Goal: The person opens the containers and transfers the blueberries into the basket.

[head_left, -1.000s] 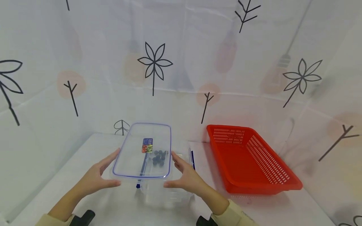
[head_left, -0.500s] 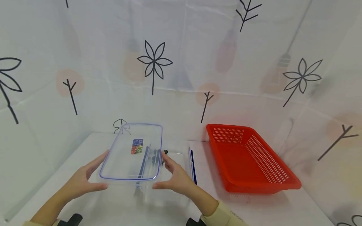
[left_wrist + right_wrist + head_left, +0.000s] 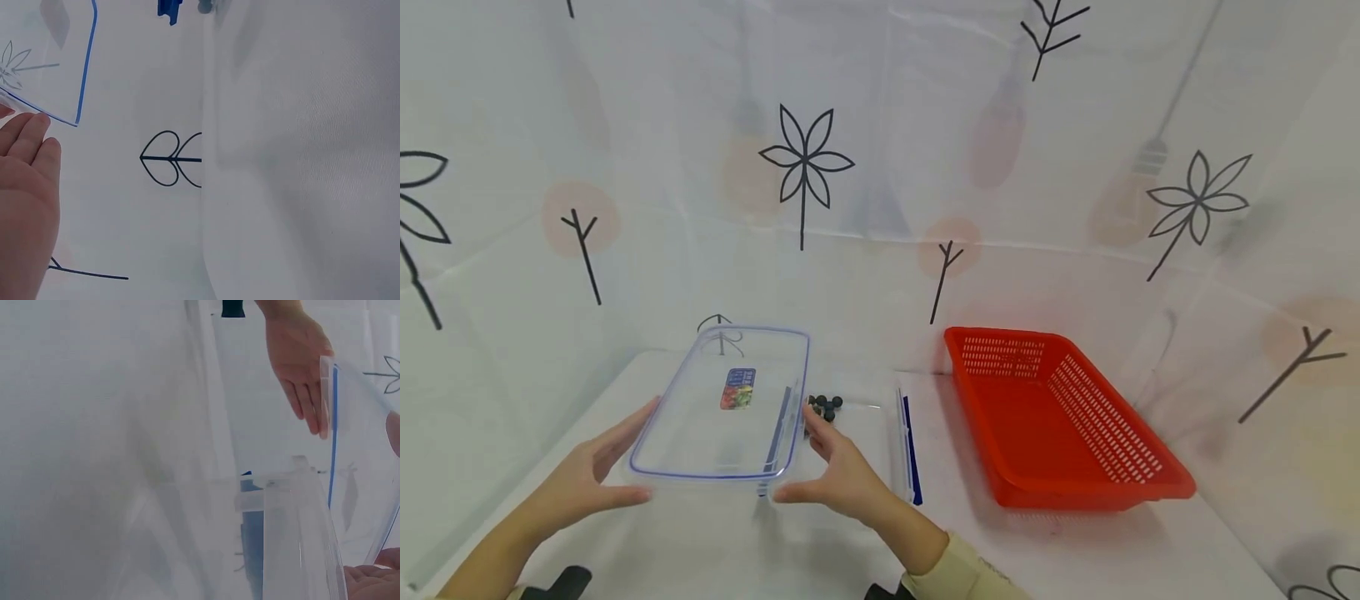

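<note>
A clear rectangular plastic lid [image 3: 700, 433] with a blue seal line and a small printed label [image 3: 738, 388] is raised and tilted between two hands. The left hand [image 3: 580, 479] holds its left near corner, fingers along the side and thumb by the front edge. On the opposite corner the right hand [image 3: 838, 471] holds it in the same way. Below and to the right stands a clear box [image 3: 868, 467], partly hidden behind the lid. Several small dark round balls [image 3: 826, 407] lie in its far part. The left wrist view shows the lid's corner [image 3: 78, 115] at the left fingertips.
A red perforated basket [image 3: 1075, 442] stands to the right on the white table [image 3: 700, 550]. Blue clip strips hang at the box's sides, one blue clip [image 3: 912, 450] facing the basket. A patterned cloth [image 3: 880, 183] rises behind the table.
Both hands have carried the lid to the left, off the balls and the right part of the box, which now show uncovered. The basket stays in place.
</note>
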Tool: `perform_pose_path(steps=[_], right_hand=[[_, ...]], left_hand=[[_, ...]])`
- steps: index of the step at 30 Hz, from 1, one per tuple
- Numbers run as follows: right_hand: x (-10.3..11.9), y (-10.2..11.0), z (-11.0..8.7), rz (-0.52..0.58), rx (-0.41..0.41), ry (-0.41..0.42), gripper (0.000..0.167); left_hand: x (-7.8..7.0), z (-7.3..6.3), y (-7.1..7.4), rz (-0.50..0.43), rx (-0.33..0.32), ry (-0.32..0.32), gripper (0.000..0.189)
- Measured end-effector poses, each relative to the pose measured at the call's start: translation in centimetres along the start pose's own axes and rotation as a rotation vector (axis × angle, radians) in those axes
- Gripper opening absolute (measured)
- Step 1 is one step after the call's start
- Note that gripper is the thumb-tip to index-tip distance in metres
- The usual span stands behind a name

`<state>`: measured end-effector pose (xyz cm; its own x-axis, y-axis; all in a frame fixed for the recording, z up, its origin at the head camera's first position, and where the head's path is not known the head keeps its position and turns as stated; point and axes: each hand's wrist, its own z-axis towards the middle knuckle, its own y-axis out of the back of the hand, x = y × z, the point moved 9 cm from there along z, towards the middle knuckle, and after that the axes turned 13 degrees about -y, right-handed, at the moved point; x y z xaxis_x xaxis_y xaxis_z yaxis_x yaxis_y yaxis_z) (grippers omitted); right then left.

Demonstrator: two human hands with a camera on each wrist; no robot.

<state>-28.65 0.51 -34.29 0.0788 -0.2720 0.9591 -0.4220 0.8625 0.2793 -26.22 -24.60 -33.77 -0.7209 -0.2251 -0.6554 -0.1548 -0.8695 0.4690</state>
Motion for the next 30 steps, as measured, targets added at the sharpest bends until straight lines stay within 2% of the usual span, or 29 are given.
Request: perform_pose_path(steps=[5, 11, 15, 19, 24, 30], right_hand=[[0.0, -1.0, 0.4, 0.012, 0.006, 0.002, 0.099], [0.0, -2.2, 0.7, 0.032, -0.007, -0.026, 0.098], [0.3, -2.8, 1.0, 0.054, -0.009, -0.032, 0.099], [0.4, -3.5, 1.3, 0.066, -0.008, -0.059, 0.099], [0.4, -4.4, 1.7, 0.071, -0.018, -0.101, 0.098], [0.5, -5.7, 1.9, 0.085, -0.028, -0.151, 0.098]], left_hand=[[0.4, -0.7, 0.7, -0.02, 0.009, -0.008, 0.091], [0.8, -1.5, 1.5, -0.02, 0.008, 0.03, 0.088], [0.7, -1.9, 2.0, -0.014, 0.01, 0.014, 0.088], [0.8, -2.4, 2.7, 0.007, 0.009, 0.045, 0.087], [1.2, -3.1, 3.5, 0.087, 0.017, 0.103, 0.087], [1.8, -4.1, 4.4, 0.037, 0.03, 0.105, 0.087]])
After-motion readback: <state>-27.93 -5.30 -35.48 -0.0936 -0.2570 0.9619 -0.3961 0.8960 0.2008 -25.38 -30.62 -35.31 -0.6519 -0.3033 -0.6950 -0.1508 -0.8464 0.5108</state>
